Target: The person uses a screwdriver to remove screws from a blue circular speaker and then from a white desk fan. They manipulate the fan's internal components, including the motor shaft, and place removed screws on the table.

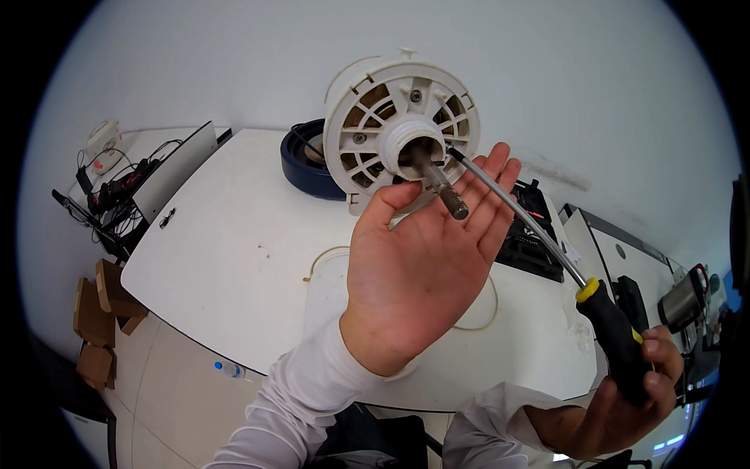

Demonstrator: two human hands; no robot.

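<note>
A white round plastic motor housing (375, 168) with a spoked face faces me above the table. From its central collar (412, 133) sticks out a metal shaft (449, 195) with a ridged end. My left hand (414, 281) is palm up below the shaft, fingers stretched out and thumb near the housing's lower edge. Whether the thumb or fingertips bear any of its weight, I cannot tell. My right hand (605, 426) is closed round the black and yellow handle of a long screwdriver (531, 223). Its tip meets the housing face just right of the collar.
Behind the housing, a dark blue ring-shaped part (301, 168) sits on the white table (226, 219). A black tool case (535, 246) lies at the right. A clear sheet or lid (328, 285) is under my left arm. Cardboard boxes (94, 324) and a bottle (229, 369) are on the floor.
</note>
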